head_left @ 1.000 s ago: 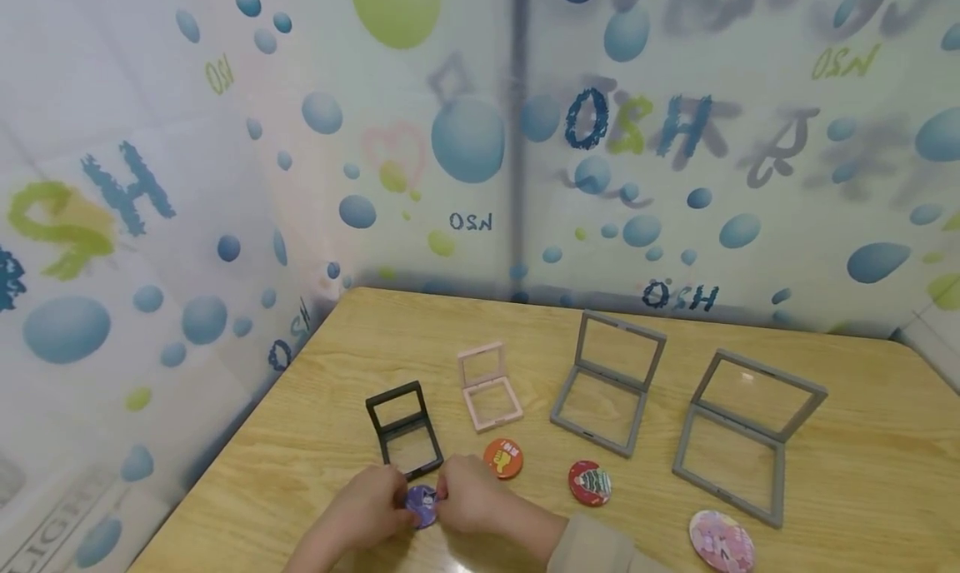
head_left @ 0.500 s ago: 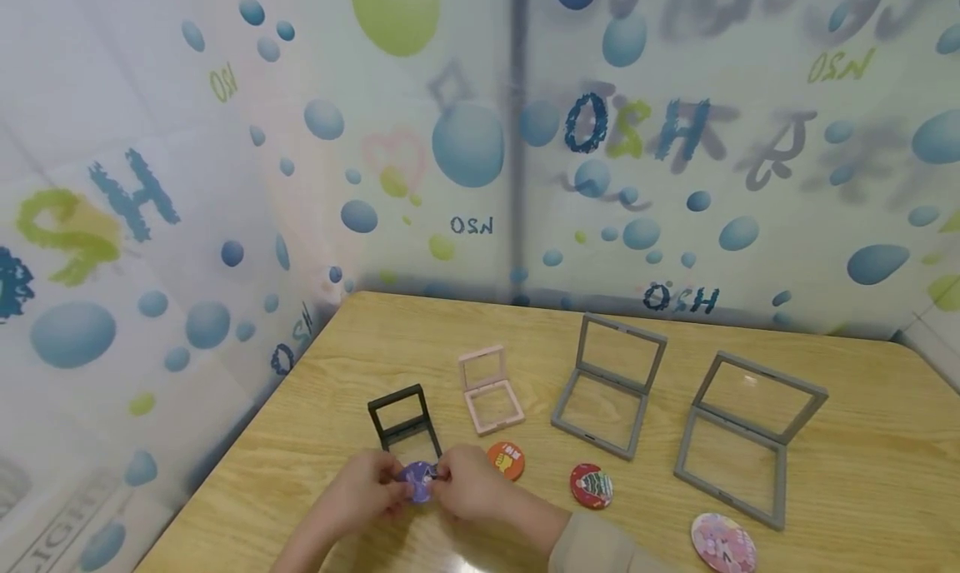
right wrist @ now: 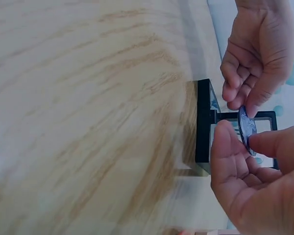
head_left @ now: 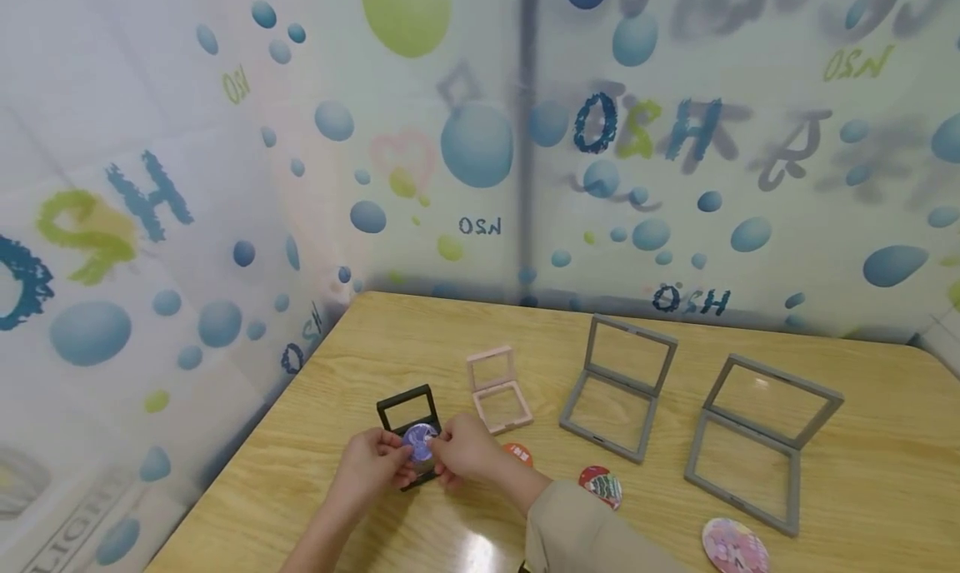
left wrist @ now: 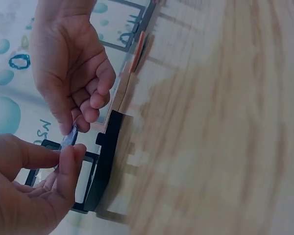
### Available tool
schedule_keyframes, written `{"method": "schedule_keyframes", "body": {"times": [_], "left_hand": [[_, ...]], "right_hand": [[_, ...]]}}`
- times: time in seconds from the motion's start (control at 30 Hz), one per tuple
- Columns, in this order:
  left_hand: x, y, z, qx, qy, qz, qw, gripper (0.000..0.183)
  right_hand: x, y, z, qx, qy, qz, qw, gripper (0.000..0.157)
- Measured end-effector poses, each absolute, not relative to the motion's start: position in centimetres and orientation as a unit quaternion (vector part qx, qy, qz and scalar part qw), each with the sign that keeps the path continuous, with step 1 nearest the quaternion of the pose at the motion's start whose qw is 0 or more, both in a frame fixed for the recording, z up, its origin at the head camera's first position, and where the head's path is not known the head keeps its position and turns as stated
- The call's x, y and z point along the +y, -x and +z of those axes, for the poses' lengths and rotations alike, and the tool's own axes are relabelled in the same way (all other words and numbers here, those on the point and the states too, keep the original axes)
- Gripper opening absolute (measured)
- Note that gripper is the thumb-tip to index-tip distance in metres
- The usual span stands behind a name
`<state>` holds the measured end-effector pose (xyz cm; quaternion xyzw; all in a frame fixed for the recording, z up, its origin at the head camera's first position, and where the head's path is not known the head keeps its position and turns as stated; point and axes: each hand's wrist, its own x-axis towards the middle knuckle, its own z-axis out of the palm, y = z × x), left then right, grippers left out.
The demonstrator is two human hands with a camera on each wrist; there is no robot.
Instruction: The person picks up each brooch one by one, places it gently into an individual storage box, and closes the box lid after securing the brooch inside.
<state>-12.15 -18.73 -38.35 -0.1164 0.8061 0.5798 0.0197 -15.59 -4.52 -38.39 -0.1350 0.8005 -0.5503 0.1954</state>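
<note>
Both hands pinch the rim of a round purple pin badge (head_left: 421,441), one at each side. My left hand (head_left: 371,465) is on its left and my right hand (head_left: 468,448) on its right. The badge is held above the lower half of a small black display frame (head_left: 403,396), which stands unfolded with its lid raised. In the right wrist view the badge (right wrist: 247,128) is tilted nearly edge-on, between thumbs and fingertips, apart from the frame (right wrist: 203,122). The hands hide part of the frame's lower half in the head view.
A pink display frame (head_left: 490,354) and two larger grey ones (head_left: 607,381) (head_left: 752,432) stand unfolded to the right. An orange badge (head_left: 519,453), partly behind my right hand, a red badge (head_left: 600,485) and a pink badge (head_left: 735,545) lie in front on the wooden table (head_left: 300,440).
Both hands have lifted the purple badge from the table in front of the black frame and moved it forward over the frame's lower half. The other frames and badges stay put.
</note>
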Motion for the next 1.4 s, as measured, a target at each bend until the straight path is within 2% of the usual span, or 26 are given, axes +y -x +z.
{"method": "schedule_keyframes", "body": {"times": [0.5,0.97,1.4], "left_hand": [[-19.3,12.8,-39.3,0.86,0.112,0.499,0.011,0.011],[-19.5,13.1,-39.3,0.943,0.057,0.324,-0.048,0.021],[-19.4,13.0,-38.9,0.947,0.061,0.312,-0.041,0.025]], "right_hand": [[-5.8,16.2,-39.1,0.85,0.125,-0.481,0.173,0.032],[-5.9,16.1,-39.0,0.873,0.141,-0.442,0.15,0.032],[-5.8,16.0,-39.3,0.871,0.15,-0.447,0.138,0.037]]}}
